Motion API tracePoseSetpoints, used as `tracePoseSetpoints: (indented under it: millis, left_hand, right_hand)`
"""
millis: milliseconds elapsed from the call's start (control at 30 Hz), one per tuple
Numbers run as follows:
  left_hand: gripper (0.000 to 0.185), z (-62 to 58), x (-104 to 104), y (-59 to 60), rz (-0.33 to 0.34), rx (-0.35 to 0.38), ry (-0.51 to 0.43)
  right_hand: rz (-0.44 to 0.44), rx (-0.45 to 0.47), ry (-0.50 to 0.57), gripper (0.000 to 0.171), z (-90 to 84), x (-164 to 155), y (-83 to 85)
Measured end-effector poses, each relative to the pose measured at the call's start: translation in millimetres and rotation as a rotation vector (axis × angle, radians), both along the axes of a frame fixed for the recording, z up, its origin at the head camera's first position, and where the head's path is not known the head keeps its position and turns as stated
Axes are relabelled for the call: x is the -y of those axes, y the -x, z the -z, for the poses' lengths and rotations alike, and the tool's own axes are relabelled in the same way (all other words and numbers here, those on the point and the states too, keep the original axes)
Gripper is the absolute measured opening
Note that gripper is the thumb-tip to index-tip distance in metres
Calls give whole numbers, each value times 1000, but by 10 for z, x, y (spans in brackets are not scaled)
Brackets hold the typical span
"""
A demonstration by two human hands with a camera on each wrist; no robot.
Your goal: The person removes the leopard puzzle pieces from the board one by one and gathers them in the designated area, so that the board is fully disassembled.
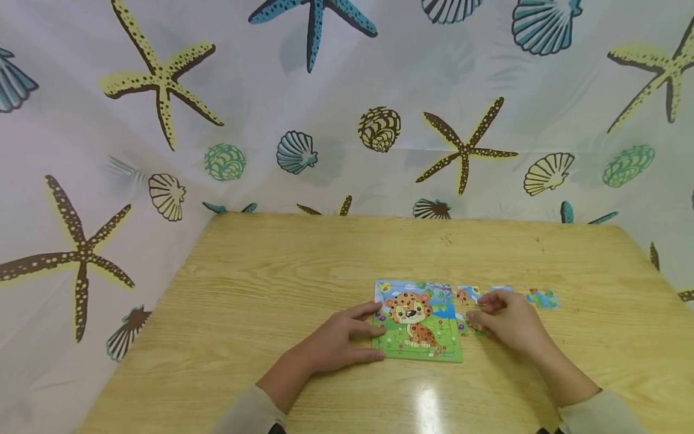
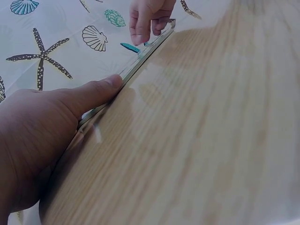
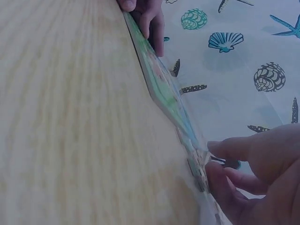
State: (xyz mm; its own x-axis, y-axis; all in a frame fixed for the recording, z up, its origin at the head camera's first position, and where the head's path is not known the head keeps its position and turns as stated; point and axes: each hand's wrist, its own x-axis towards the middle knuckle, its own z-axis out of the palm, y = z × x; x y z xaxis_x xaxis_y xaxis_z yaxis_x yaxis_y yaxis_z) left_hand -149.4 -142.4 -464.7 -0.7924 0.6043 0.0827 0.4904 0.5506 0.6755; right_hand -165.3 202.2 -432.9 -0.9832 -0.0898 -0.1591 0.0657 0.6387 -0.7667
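Note:
A square puzzle board [image 1: 420, 325] with a spotted leopard cub picture lies flat on the wooden table [image 1: 303, 265]. My left hand [image 1: 375, 331] rests on the board's left edge with fingers straight and the thumb along the near corner; in the left wrist view the thumb [image 2: 101, 89] lies against the board's rim [image 2: 140, 58]. My right hand [image 1: 477, 318] is at the board's right edge and pinches a puzzle piece [image 1: 466, 328] between thumb and fingers. The right wrist view shows that puzzle piece [image 3: 199, 166] in my fingertips [image 3: 220, 180] beside the board [image 3: 164, 89].
Three loose puzzle pieces [image 1: 467, 295] [image 1: 501, 290] [image 1: 542, 298] lie in a row just right of the board. A curtain [image 1: 347, 120] printed with starfish and shells hangs around the table's far and side edges.

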Motion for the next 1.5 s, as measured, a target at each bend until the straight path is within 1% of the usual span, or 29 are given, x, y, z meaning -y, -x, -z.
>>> tracePoseSetpoints:
  millis: [67,133,267,333,400,467,533,667,800,933,1033,1133,1367,1433,1500]
  left_hand:
    - [49,5,4,-8,5,-4,-1]
    - [49,9,6,-14,6,-11,-1]
    - [49,12,4,-16,6,-9,-7]
    - [48,15,-2,-13,8,-12,-12]
    - [48,17,-7,-11,9,-10,-18]
    - [48,25,-12,-7,11,-14,-26]
    - [48,34,-16,-2,13,-21,-34]
    - [47,51,-23,3,18,-26,-47]
    - [46,47,-30,6,17,-17,-49]
    - [46,36,-31,12,14,-11,-48]
    - [45,35,-28,17,17,-22,-52]
    - [45,48,-20,22,20,-32,-50]
    - [46,50,2,22,12,-34,-36]
    - [46,42,5,20,14,-38,-43]
    - [46,34,6,17,15,-40,-49]
  right_hand:
    - [4,28,86,40,-14,59,5]
    - [-24,32,138,39,-31,153,12]
    - [-140,43,238,39,-36,360,68]
    - [-194,42,262,39,-22,460,106]
    - [-236,34,248,40,-7,553,139]
    - [-266,26,206,43,5,635,162]
    - [-299,33,160,50,9,702,177]
    - [-334,68,63,62,-6,782,193]
    - [-343,71,-22,63,-35,804,195]
    - [-331,86,-29,62,-58,808,197]
    - [-308,115,10,63,-64,803,207]
    - [-290,123,59,59,-55,787,217]
    - [-289,40,180,35,19,744,238]
    - [-292,28,205,32,30,730,240]
    - [-294,36,236,31,33,708,236]
